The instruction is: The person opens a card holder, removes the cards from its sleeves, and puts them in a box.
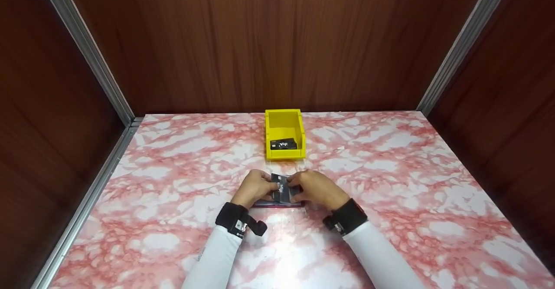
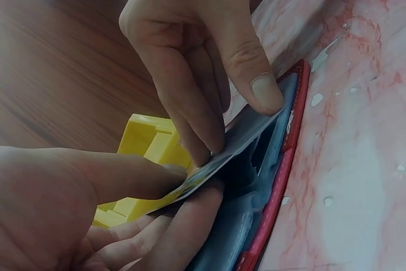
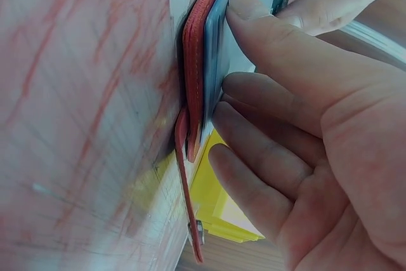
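Note:
A red-edged card wallet (image 3: pixel 195 61) with clear plastic sleeves (image 2: pixel 231 236) lies open on the table, with a snap strap (image 3: pixel 183 182) hanging from its side. Over it is a black card (image 1: pixel 280 188) lettered "Vip", partly behind clear plastic. My left hand (image 1: pixel 255 189) pinches the card's left side between thumb and fingers. From the right, my right hand (image 1: pixel 320 190) pinches the sleeve and card edge, its thumb (image 3: pixel 250 7) pressed on the plastic and its other fingers bent behind. Part of the wallet is hidden under both hands.
Behind the wallet stands a yellow bin (image 1: pixel 286 155) with black "Vip" cards (image 1: pixel 283 144) inside. The table (image 1: pixel 173 193) has a red and white marbled top. Brown wood-grain panels (image 1: pixel 260 41) rise at the back and both sides.

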Demonstrator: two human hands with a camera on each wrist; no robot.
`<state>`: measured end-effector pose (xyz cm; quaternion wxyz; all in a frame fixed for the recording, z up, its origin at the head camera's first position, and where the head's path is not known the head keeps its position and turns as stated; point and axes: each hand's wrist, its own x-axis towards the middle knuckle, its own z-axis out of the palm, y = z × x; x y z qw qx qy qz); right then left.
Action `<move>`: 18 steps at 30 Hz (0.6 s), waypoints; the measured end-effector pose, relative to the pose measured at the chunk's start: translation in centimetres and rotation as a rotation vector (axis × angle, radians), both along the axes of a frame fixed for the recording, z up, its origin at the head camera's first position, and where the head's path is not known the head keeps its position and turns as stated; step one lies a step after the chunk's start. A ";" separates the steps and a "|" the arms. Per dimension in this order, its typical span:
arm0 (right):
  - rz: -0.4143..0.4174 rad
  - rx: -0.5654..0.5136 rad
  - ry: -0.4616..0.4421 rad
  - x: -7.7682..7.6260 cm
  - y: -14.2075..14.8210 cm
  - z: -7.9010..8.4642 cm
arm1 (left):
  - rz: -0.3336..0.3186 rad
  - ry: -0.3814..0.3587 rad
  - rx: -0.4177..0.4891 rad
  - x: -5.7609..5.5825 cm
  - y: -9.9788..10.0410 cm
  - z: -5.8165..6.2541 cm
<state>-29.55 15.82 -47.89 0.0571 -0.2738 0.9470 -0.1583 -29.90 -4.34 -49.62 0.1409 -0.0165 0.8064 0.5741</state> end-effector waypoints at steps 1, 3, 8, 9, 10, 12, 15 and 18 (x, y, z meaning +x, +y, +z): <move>-0.001 0.001 -0.001 0.0 0.0 0.0 | -0.004 0.007 -0.002 0.0 0.0 0.0; -0.002 0.005 -0.002 0.0 0.0 0.1 | -0.011 0.017 -0.004 0.0 0.1 -0.1; 0.002 0.020 0.000 -0.1 0.0 0.1 | -0.018 0.030 -0.019 -0.1 0.0 -0.1; 0.004 0.023 0.001 -0.1 0.0 0.1 | -0.018 0.030 -0.020 -0.1 0.0 -0.1; 0.006 0.026 0.002 -0.1 -0.1 0.1 | -0.020 0.031 -0.021 -0.1 0.0 -0.2; 0.008 0.026 0.004 -0.1 -0.1 0.1 | -0.021 0.030 -0.022 -0.1 0.0 -0.2; 0.008 0.022 0.006 -0.2 -0.1 0.0 | -0.026 0.031 -0.014 -0.1 0.1 -0.2; 0.007 0.015 0.007 -0.1 -0.1 0.0 | -0.027 0.031 -0.004 -0.1 0.1 -0.3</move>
